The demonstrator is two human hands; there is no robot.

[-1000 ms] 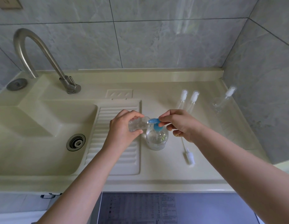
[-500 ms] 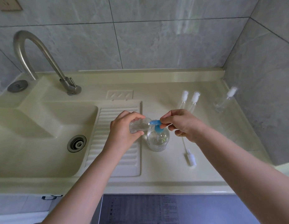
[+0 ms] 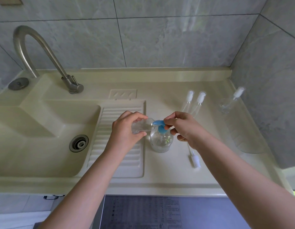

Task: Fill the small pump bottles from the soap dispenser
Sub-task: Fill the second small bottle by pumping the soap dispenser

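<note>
- Little has changed over the last second: the left hand (image 3: 125, 128) still grips a small bottle (image 3: 141, 128), tilted, mouth at the blue spout (image 3: 157, 123).
- Right hand (image 3: 181, 128) fingers stay pinched on the pump head; the dispenser (image 3: 161, 141) stands on the worktop (image 3: 176, 176) beside the drainboard (image 3: 120, 156).
- Filling looks ongoing; loose pump (image 3: 195, 160) waits near the dispenser.

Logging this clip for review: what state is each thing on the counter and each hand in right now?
Small bottle: uncapped, held tilted at the spout.
Soap dispenser: upright, partly full.
Left hand: grips the small bottle.
Right hand: fingers on the blue pump head.
Loose pump top: lying flat on the counter.
Faucet: no water running.
</note>
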